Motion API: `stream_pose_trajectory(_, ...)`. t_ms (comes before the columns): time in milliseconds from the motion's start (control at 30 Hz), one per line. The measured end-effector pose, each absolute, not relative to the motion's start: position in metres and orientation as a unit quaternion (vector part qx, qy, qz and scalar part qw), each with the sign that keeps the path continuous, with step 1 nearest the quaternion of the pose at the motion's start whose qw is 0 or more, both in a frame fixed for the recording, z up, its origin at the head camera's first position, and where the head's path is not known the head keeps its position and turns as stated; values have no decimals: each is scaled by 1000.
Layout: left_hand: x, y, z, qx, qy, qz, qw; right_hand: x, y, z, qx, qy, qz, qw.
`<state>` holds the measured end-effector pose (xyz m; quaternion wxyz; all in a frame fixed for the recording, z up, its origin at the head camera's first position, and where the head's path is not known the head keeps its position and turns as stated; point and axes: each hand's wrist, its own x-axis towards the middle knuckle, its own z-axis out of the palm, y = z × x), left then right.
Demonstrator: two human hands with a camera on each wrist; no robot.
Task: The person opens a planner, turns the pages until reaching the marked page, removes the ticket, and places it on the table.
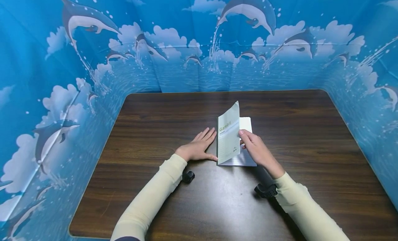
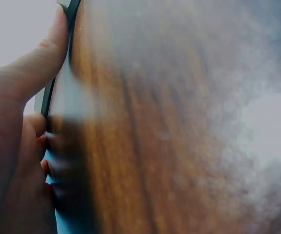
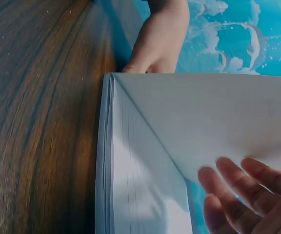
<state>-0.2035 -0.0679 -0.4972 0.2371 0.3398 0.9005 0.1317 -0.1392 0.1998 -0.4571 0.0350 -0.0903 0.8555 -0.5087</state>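
A notebook [image 1: 228, 137] with a pale green cover marked "Gambit" lies on the table, its front cover raised upright along the spine. My right hand [image 1: 256, 147] pinches the free edge of that cover, thumb on the printed side and fingers on the inner side. In the right wrist view, lined pages [image 3: 140, 180] show under the lifted cover [image 3: 204, 112]. To the left of the spine, my left hand [image 1: 199, 147] rests on the table with fingers spread. Its thumb [image 2: 52, 41] touches the notebook's spine edge.
The dark wood-grain table [image 1: 155, 120] has rounded far corners. A blue curtain [image 1: 186, 75] printed with dolphins and clouds surrounds its back and sides. Black wrist devices, one below the left hand [image 1: 188, 177] and one by the right wrist [image 1: 265, 191], sit close over the tabletop.
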Motion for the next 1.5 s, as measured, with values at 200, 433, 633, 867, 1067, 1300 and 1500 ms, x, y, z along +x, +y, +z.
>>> stream_pose_trajectory(200, -202, -67, -494, 343, 899, 139, 234, -139, 193, -454, -106, 864, -491, 28)
stream_pose_trajectory(433, -203, -68, -497, 345, 900, 134, 231, -142, 186, -448, -120, 862, -490, 51)
stream_pose_trajectory(633, -204, -68, -498, 345, 899, 135, 232, -148, 177, -447, -124, 847, -510, 87)
stream_pose_trajectory(867, -206, -73, -493, 343, 897, 148, 237, -150, 163, -450, -138, 814, -554, 112)
stream_pose_trajectory(1067, -209, -90, -492, 320, 906, 158, 228, -149, 151, -454, -167, 799, -565, 120)
stream_pose_trajectory(1300, -212, -115, -491, 257, 928, 210, 167, -145, 139, -459, -198, 811, -537, 127)
stream_pose_trajectory(1500, -207, -132, -484, 173, 939, 268, 124, -139, 134, -469, -239, 850, -453, 123)
